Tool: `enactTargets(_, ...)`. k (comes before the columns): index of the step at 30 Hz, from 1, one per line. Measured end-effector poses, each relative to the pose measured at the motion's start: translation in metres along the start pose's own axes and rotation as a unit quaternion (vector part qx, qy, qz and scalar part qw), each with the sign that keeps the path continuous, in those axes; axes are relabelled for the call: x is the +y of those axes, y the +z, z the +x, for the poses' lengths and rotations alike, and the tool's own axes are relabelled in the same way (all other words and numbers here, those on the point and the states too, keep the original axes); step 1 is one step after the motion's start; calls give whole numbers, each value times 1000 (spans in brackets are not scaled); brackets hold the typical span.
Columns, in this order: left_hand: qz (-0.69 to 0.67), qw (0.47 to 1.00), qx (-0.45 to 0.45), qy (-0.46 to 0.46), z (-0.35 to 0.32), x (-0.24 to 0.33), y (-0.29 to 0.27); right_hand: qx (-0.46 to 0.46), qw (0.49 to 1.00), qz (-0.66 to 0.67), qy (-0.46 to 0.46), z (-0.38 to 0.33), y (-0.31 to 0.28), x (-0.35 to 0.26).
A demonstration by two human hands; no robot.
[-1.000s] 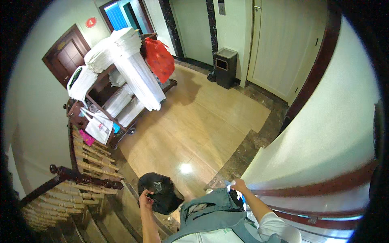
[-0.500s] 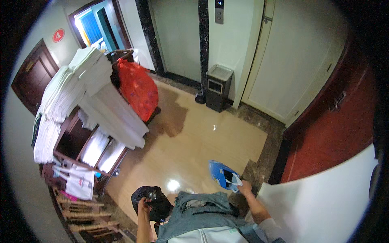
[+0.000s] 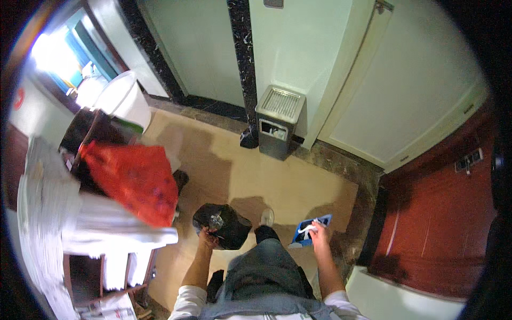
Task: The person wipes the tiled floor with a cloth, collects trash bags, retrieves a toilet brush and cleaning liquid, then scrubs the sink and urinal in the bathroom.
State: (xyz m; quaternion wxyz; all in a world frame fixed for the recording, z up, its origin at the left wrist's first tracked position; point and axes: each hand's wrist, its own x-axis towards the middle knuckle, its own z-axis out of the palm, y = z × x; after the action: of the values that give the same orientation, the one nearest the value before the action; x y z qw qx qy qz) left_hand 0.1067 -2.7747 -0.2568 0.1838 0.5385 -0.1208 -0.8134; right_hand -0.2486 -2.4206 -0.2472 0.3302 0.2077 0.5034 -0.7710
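My left hand [image 3: 209,238] is closed on the gathered top of a black plastic bag [image 3: 233,229], which hangs beside my left leg. A small clear, crinkled thing [image 3: 215,222] shows at the top of the bag, close to my fingers. On the other side, my right hand [image 3: 319,234] grips a blue carrier [image 3: 304,239] by what looks like its white handle. The carrier hangs to the right of my legs. Dark shapes inside it are too small to make out.
A cart at the left carries stacked white linen [image 3: 45,213] and a red bag [image 3: 133,181]. Behind it stands a white tub [image 3: 125,101]. Ahead, a metal bin [image 3: 277,133] stands against the wall near a pale door [image 3: 394,90]. A red-brown door [image 3: 432,229] is at the right.
I have moved forward, so the bin is nearer and the linen cart has slid to the lower left. Both hands have come further forward, still holding the black bag and the blue carrier.
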Motion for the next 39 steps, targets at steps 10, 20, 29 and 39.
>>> enactTargets(10, 32, 994, 73, -75, 258, 51, 202, 211, 970, 75, 95, 183, 90, 39)
enactTargets(20, 79, 991, 53, -97, 494, 42, 288, 186, 976, 74, 83, 351, 244, 69)
enactTargets(29, 246, 961, -64, -105, 490, 65, 291, 120, 986, -94, 68, 416, 312, 106)
enactTargets(39, 489, 870, 39, -51, 276, 59, 64, 87, 967, -230, 60, 272, 225, 93)
